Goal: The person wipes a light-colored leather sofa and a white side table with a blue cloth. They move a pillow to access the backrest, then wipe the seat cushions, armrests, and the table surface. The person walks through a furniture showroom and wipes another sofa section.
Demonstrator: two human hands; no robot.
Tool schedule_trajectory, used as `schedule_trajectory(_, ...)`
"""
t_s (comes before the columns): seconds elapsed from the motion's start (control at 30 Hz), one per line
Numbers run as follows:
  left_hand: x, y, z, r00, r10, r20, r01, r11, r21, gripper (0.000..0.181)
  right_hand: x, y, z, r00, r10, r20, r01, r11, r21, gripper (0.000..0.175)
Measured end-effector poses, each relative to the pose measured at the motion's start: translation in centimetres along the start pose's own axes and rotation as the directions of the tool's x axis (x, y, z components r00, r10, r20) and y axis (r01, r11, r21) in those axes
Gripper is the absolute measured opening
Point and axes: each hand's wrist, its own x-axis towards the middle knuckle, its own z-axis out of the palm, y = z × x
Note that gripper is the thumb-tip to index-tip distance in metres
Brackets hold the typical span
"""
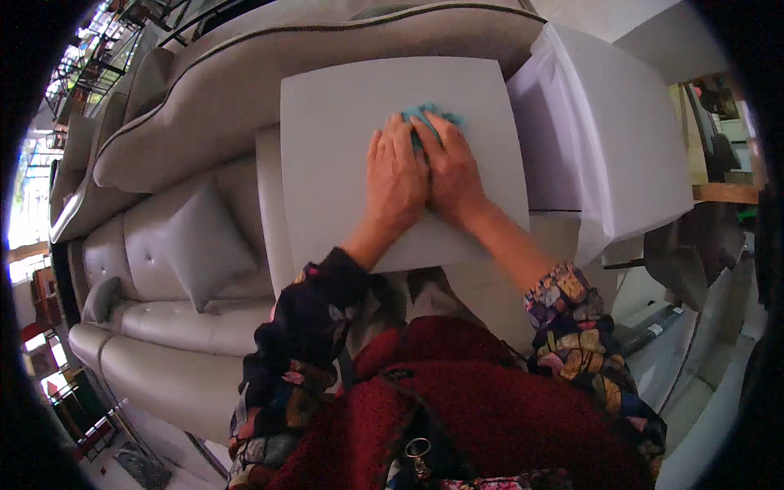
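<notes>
A crumpled teal cloth [421, 113] lies on the white top of a square table or cabinet [331, 135], right of its middle. My right hand [452, 168] presses on the cloth, which shows around its fingertips. Close against it, my left hand [397, 174] lies with its fingers stretched forward, the index finger at the cloth's left edge. Between the two hands a strip of cloth is visible. Whatever is beneath the palms is hidden.
On the left stands a beige tufted sofa [184, 327] with a grey cushion [211, 251]. Another sofa's curved back [367, 43] runs behind the white top. Right of it is a tall white piece wrapped in plastic [637, 141]. A dark chair [692, 251] sits farther right.
</notes>
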Motion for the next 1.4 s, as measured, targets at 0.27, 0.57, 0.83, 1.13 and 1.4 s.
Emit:
schedule_trajectory(0.27, 13.3, -4.5, 3.5, 0.995, -0.084, 0.052, 0.086, 0.996, -0.034, 0.052, 10.1, 7.5, 4.0, 0.995, -0.012, -0.102, 0.011, 1.000, -0.011, 0.047)
schedule_trajectory(0.57, 6.4, -2.6, 2.6, 1.000, 0.027, 0.009, -0.026, 0.994, -0.109, 0.053, 4.6, 4.9, 2.1, 0.997, -0.001, -0.083, 0.001, 1.000, -0.005, 0.048)
schedule_trajectory(0.83, -5.7, 4.2, -0.6, 0.990, 0.085, 0.114, -0.071, 0.991, -0.116, 0.057, -7.0, -3.0, -5.1, 0.995, 0.096, 0.023, -0.095, 0.994, -0.053, 0.052)
schedule_trajectory(1.13, -5.7, 4.9, -2.1, 0.945, 0.194, 0.264, -0.131, 0.962, -0.239, 0.058, -9.2, -3.9, -7.5, 0.984, 0.164, 0.070, -0.162, 0.986, -0.033, 0.063)
schedule_trajectory(1.4, 4.7, 0.6, 3.7, 0.968, 0.232, 0.094, -0.216, 0.965, -0.150, 0.054, -0.6, 4.3, -3.5, 0.994, 0.105, -0.042, -0.108, 0.991, -0.083, 0.061)
